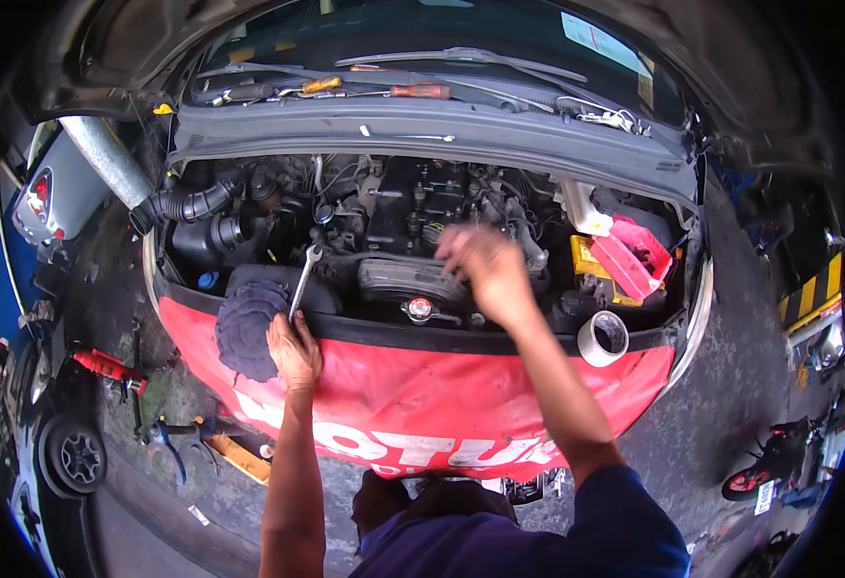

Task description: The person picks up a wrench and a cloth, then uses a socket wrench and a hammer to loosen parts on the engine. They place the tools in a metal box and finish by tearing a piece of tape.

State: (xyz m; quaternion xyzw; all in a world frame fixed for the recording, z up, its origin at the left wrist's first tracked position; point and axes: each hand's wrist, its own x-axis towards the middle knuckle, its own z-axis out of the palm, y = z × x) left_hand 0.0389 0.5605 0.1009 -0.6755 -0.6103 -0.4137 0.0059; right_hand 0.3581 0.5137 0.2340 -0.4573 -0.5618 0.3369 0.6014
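Observation:
My left hand (294,352) is closed around the lower end of a combination wrench (305,279), its open jaw pointing up toward the engine. Right beside that hand, a dark round cloth-like pad (249,332) lies on the front edge of the engine bay. My right hand (488,273) is over the front of the engine, smeared by motion, so its fingers do not show clearly. Below and left of it is the radiator cap (420,309). The black engine cover (396,207) sits behind.
A red fender cover (394,385) drapes the car's front. A tape roll (603,339) rests at its right, near a pink tray (633,258) on the yellow battery (586,260). Screwdrivers (421,91) lie below the windshield. A red jack-like tool (106,366) is on the floor.

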